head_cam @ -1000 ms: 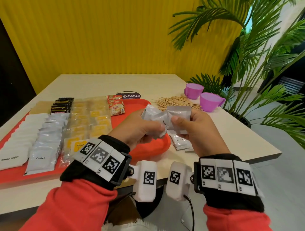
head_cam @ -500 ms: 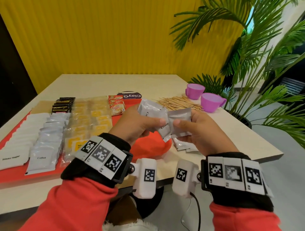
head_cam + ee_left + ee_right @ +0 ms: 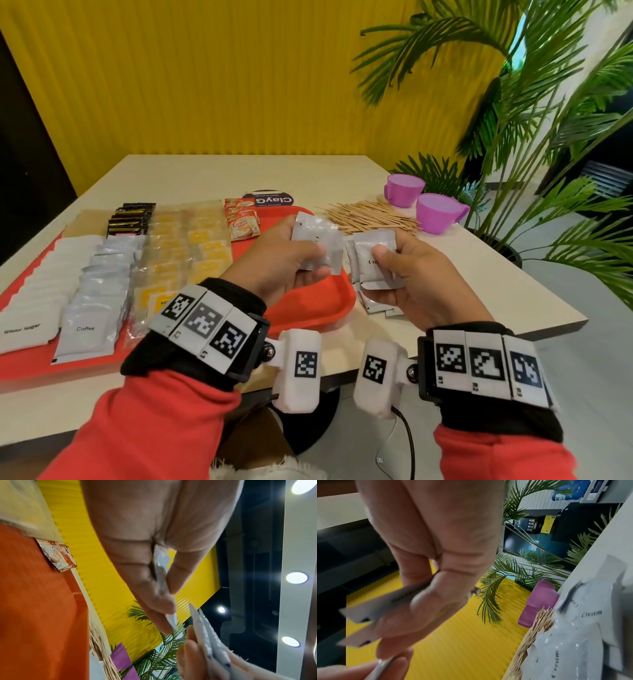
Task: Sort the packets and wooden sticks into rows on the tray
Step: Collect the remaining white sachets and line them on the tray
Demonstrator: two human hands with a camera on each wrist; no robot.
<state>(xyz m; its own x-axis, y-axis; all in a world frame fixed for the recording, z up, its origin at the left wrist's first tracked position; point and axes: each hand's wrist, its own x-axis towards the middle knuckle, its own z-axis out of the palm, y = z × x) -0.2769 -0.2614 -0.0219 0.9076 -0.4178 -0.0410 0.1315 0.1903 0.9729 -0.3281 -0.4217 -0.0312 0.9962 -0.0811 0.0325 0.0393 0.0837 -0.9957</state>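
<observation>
my left hand (image 3: 287,255) pinches one cream sachet (image 3: 317,241) over the tray (image 3: 308,308), right hand (image 3: 416,274) pinches probably two more (image 3: 375,260); light, limp, slick foil, so grip flat faces near an edge.

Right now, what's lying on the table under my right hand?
Under the right hand, a few silver cream packets lie on the table beside the red tray. The hand covers most of them, so their number is unclear.
</observation>
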